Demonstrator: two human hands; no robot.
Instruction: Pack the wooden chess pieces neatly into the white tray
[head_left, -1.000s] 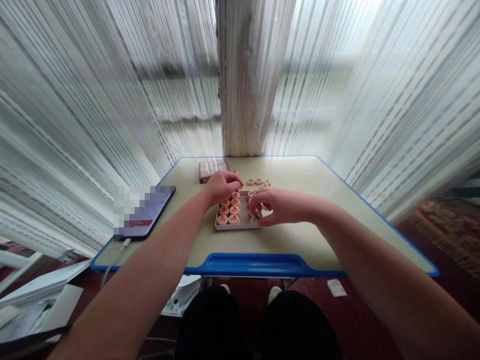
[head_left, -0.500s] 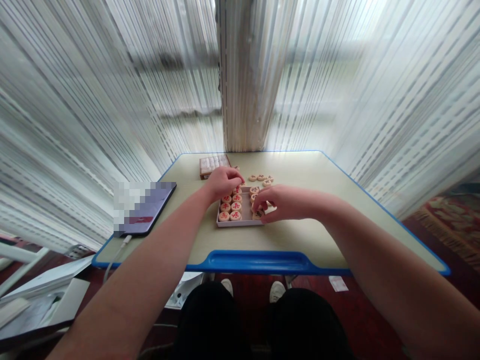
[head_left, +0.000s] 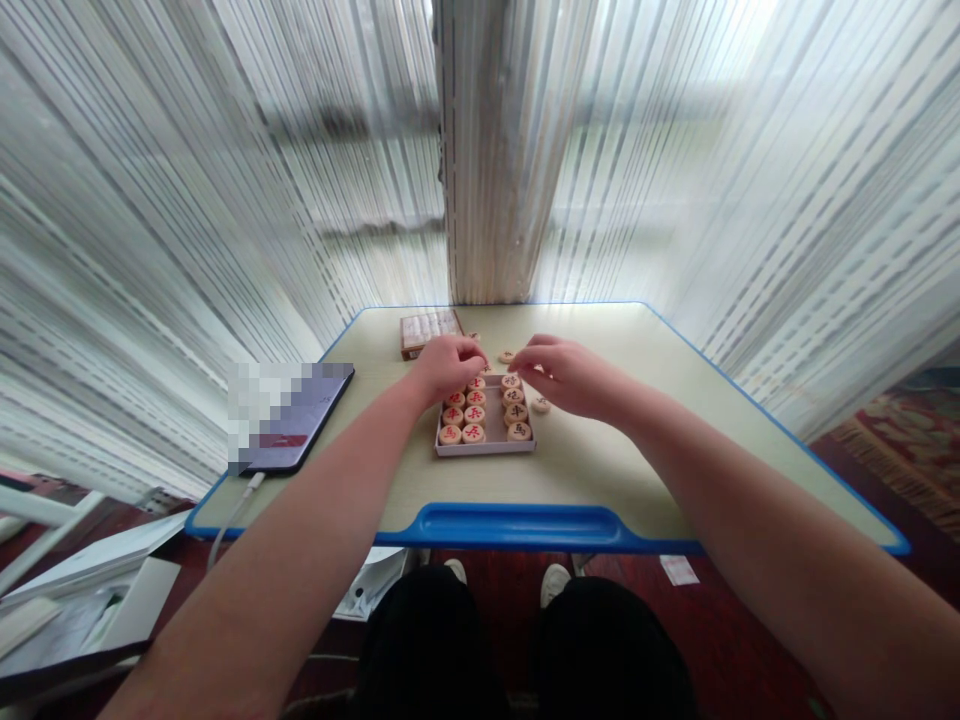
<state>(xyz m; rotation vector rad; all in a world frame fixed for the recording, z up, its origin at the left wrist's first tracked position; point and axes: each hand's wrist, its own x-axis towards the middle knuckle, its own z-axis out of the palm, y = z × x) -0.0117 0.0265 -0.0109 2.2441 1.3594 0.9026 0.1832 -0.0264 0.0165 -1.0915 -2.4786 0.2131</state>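
On the table (head_left: 600,475), the low-walled box (head_left: 487,449) stands near the middle, probably light and stiff. The right hand (head_left: 556,370) bends its fingers near the far right corner; the left hand (head_left: 448,366) closes its fingertips by the far edge. Whether either grasps something, I cannot tell. The round pieces (head_left: 473,434) inside seem hard, light, smooth, best taken by their sides. Between their columns one lane (head_left: 496,422) lies open.

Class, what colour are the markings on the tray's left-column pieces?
The left-column pieces are marked in red, seen best in the head view.
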